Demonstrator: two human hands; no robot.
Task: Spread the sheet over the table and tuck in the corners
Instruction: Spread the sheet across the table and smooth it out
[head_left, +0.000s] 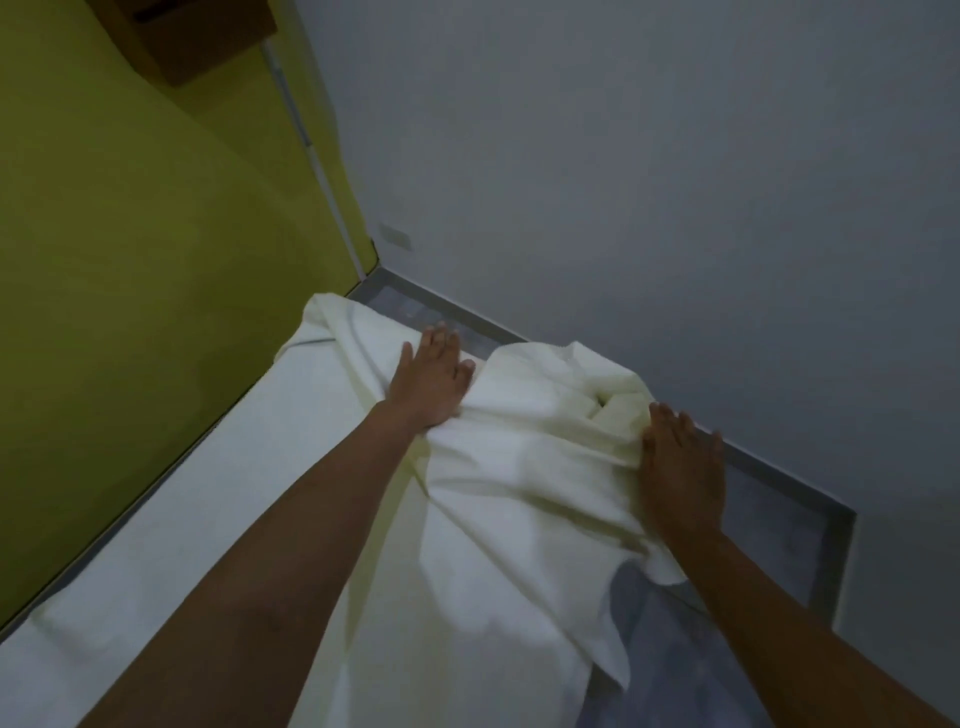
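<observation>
A cream-white sheet (498, 483) lies rumpled over a grey table (779, 525) that stands in a room corner. The cloth is bunched into folds near the far edge and covers the left part flat. My left hand (428, 376) rests flat on the sheet near the far edge, fingers straight. My right hand (680, 460) presses flat on the bunched cloth at the right, fingers straight and reaching toward the table's far rim. Bare grey tabletop shows at the right and near the far corner.
A yellow-green wall (130, 260) runs along the table's left side and a pale grey wall (623, 182) along its far side. A brown box-like shelf (192, 36) hangs high on the left wall. A white pipe (311, 156) runs down the corner.
</observation>
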